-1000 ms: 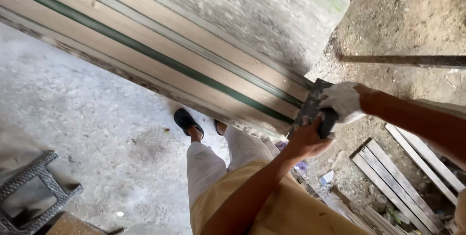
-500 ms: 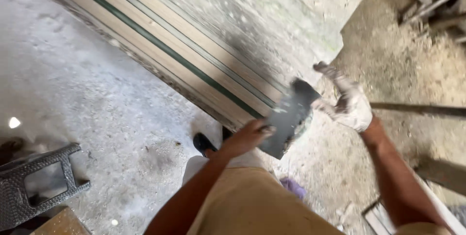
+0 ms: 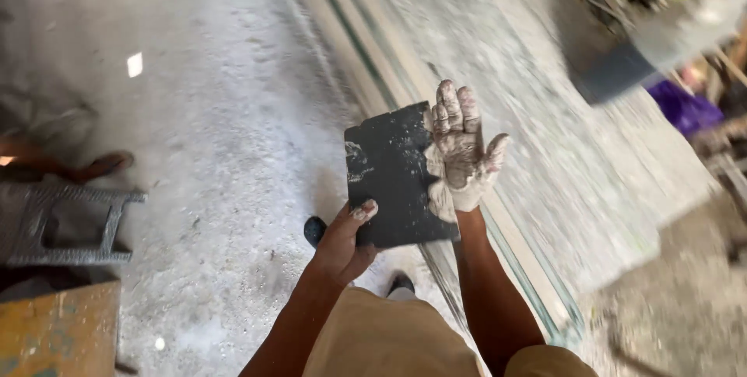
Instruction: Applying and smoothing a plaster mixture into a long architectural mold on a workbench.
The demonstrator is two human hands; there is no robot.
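Concrete floor (image 3: 218, 112); left hand (image 3: 342, 241) grips black board (image 3: 397, 178).

left hand (image 3: 342, 241): fingers curled, thumb up | right hand (image 3: 461, 151): raised, fingers spread, paste-coated

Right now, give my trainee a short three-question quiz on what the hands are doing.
1. True or false: the left hand holds the black board by its lower edge.
2. What covers the right hand? A) pale paste B) a blue glove C) nothing
3. What runs along the floor behind the board?

Key:
1. True; the thumb lies on its face.
2. A; the open hand rests at the board's right edge.
3. The long rails with green stripes.
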